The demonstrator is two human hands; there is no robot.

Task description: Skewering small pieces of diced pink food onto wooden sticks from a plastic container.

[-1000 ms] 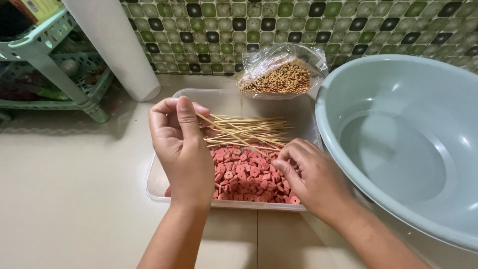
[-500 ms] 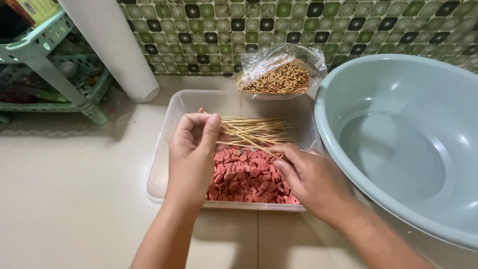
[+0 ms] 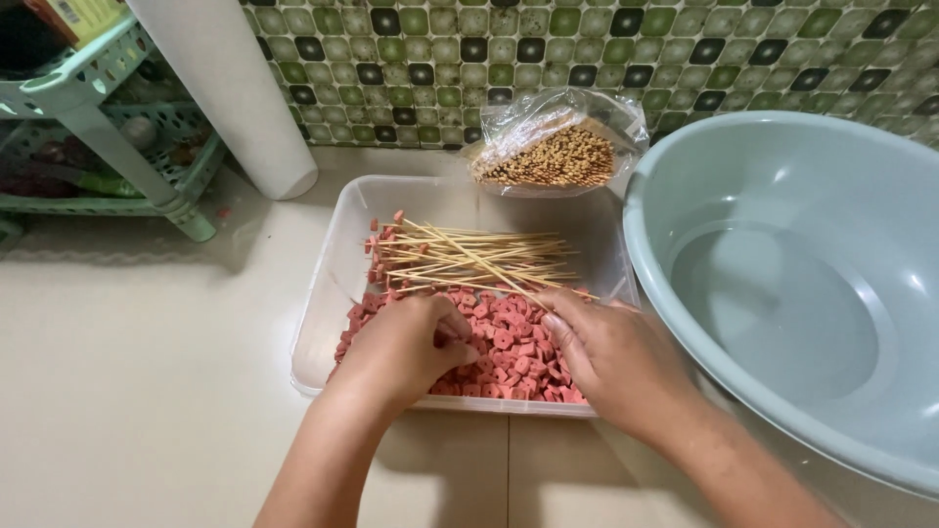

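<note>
Both hands are down in the clear plastic tray on the tiled floor: left hand curled, fingertips pinched among the pink sausage pieces heaped at the tray's near edge. Right hand cups that pile, its grip hidden. Behind, bamboo skewers lie mid-tray; farther back, a bag of skewers rests at the far edge.
</note>
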